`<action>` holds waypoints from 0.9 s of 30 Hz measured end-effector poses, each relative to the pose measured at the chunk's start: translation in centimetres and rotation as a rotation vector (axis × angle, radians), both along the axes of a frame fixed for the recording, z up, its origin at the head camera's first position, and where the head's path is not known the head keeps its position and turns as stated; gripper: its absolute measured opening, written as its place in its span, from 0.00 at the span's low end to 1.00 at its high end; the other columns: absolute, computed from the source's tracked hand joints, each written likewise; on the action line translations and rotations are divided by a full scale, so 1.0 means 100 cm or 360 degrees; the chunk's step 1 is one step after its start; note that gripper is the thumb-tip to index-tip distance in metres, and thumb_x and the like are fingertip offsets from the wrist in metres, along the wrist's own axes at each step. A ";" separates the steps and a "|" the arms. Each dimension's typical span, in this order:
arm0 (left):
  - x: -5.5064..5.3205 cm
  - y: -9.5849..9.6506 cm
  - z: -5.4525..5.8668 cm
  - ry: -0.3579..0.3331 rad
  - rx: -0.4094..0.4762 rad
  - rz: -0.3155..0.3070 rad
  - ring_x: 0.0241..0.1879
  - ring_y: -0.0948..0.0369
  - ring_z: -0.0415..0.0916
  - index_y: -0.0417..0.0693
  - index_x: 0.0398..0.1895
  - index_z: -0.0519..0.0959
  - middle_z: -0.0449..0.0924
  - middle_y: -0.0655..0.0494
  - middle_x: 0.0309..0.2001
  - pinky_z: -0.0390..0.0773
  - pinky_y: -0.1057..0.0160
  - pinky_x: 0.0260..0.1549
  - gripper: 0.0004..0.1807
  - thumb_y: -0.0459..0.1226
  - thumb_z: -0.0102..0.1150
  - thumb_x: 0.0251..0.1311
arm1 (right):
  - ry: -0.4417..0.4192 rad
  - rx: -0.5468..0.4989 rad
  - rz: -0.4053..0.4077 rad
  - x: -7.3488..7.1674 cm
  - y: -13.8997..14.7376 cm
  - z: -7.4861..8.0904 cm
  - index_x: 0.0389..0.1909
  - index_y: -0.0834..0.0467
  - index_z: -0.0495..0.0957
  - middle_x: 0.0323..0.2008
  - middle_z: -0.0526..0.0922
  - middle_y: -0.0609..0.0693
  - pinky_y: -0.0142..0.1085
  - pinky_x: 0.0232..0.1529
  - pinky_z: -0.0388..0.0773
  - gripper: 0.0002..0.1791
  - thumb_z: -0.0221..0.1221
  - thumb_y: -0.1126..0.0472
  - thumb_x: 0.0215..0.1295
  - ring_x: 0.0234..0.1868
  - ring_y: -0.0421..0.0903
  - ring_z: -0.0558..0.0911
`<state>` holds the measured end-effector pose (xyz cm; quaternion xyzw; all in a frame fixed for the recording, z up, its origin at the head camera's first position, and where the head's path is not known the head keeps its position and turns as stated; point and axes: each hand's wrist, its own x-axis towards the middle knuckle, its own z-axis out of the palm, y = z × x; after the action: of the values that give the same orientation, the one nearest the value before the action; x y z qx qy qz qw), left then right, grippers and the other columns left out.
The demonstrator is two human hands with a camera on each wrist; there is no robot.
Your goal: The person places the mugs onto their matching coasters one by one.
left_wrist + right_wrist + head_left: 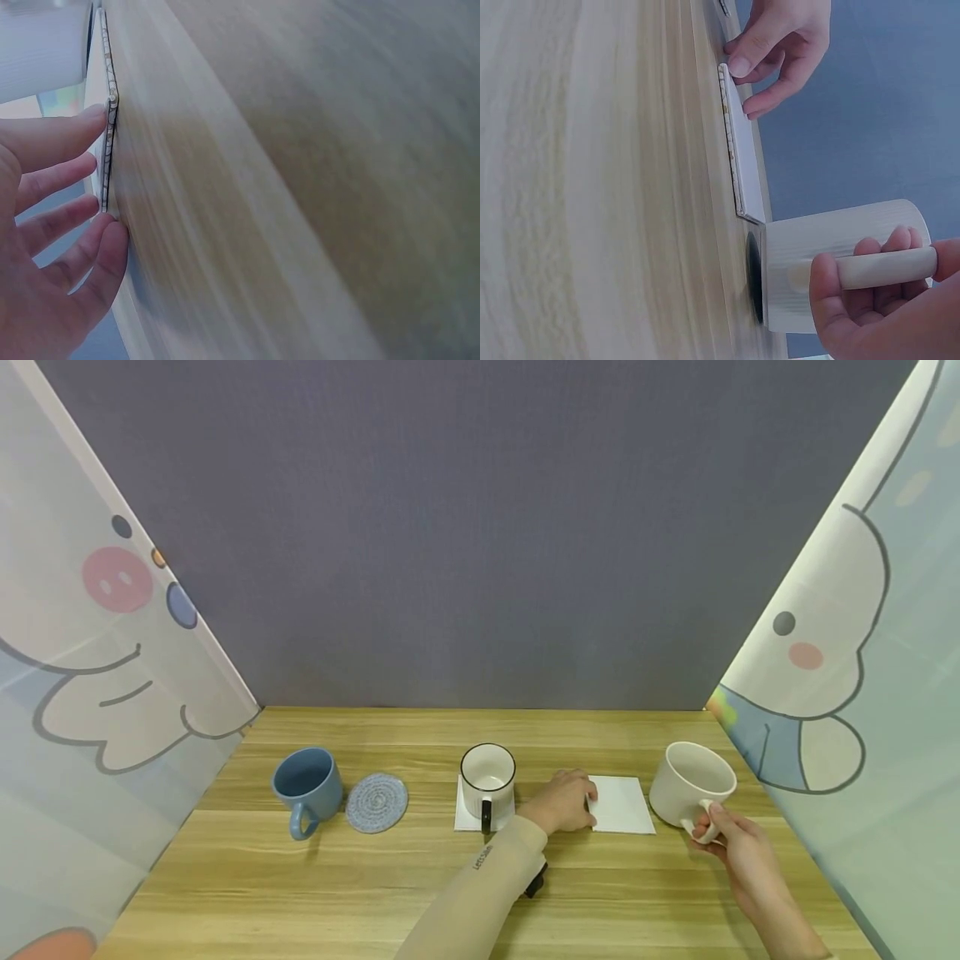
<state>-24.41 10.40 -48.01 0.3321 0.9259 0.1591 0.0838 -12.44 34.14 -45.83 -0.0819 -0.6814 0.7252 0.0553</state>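
My right hand holds the handle of a large white ribbed mug, thumb on top and fingers curled through. In the right wrist view, a dark shadow shows under the base of this upright mug. Just left of it lies a white square coaster, its far right corner close to the mug. The left hand is at the coaster's left side, thumb by the near corner and curved fingers along the edge. In the left wrist view, the fingertips meet the coaster's thin speckled side.
A white mug with a black rim and handle stands on another white square coaster left of the left hand. Further left are a round grey-blue woven coaster and a blue mug. A grey panel rises behind the wooden table.
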 end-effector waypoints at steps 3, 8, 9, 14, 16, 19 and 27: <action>-0.001 0.000 -0.001 0.0007 -0.0006 -0.0009 0.58 0.63 0.67 0.61 0.43 0.81 0.72 0.67 0.54 0.66 0.69 0.58 0.14 0.48 0.69 0.52 | 0.0000 -0.0005 -0.0004 0.000 0.000 0.000 0.28 0.67 0.75 0.27 0.77 0.46 0.35 0.37 0.81 0.22 0.46 0.53 0.74 0.31 0.42 0.79; -0.001 0.000 -0.003 0.0027 -0.0006 -0.0028 0.58 0.64 0.66 0.60 0.43 0.81 0.73 0.67 0.54 0.63 0.68 0.60 0.14 0.47 0.69 0.52 | 0.0024 -0.0034 -0.0011 0.002 0.000 -0.001 0.29 0.67 0.75 0.28 0.77 0.46 0.34 0.37 0.81 0.21 0.47 0.54 0.74 0.31 0.41 0.79; -0.001 0.000 -0.003 0.0027 -0.0001 -0.0029 0.59 0.64 0.66 0.60 0.43 0.81 0.73 0.67 0.54 0.63 0.68 0.60 0.14 0.47 0.69 0.52 | 0.0034 -0.0043 -0.0015 0.002 -0.001 -0.001 0.30 0.67 0.75 0.27 0.77 0.46 0.34 0.37 0.81 0.21 0.47 0.55 0.74 0.31 0.41 0.79; -0.001 0.000 -0.003 0.0014 0.0014 -0.0024 0.60 0.64 0.66 0.61 0.43 0.81 0.72 0.67 0.55 0.63 0.67 0.61 0.14 0.47 0.69 0.53 | 0.0120 -0.0074 -0.0024 0.003 -0.001 -0.002 0.30 0.69 0.76 0.27 0.78 0.47 0.33 0.38 0.80 0.20 0.47 0.56 0.74 0.31 0.41 0.79; -0.001 0.000 -0.002 0.0014 0.0019 -0.0025 0.60 0.64 0.65 0.60 0.42 0.81 0.72 0.66 0.55 0.63 0.67 0.61 0.14 0.47 0.69 0.52 | 0.0167 -0.0090 -0.0025 0.003 -0.002 -0.003 0.31 0.69 0.76 0.26 0.78 0.48 0.32 0.38 0.80 0.20 0.47 0.57 0.74 0.32 0.41 0.79; -0.001 0.000 -0.002 0.0004 0.0017 -0.0012 0.60 0.63 0.65 0.60 0.43 0.81 0.72 0.67 0.55 0.64 0.67 0.60 0.14 0.47 0.68 0.53 | 0.0235 -0.0120 -0.0025 0.004 -0.003 -0.004 0.31 0.70 0.76 0.27 0.79 0.48 0.31 0.39 0.80 0.19 0.46 0.58 0.74 0.33 0.41 0.80; 0.000 0.000 -0.004 -0.0033 0.0008 0.0033 0.62 0.61 0.63 0.63 0.44 0.80 0.70 0.68 0.57 0.67 0.66 0.58 0.14 0.48 0.68 0.53 | 0.0307 -0.0146 -0.0039 0.006 -0.008 -0.002 0.33 0.70 0.77 0.27 0.79 0.48 0.30 0.40 0.79 0.18 0.47 0.60 0.73 0.33 0.41 0.80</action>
<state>-24.42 10.37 -48.37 0.3212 0.9280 0.1658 0.0909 -11.87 33.33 -46.05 -0.0223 -0.6381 0.7593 0.1257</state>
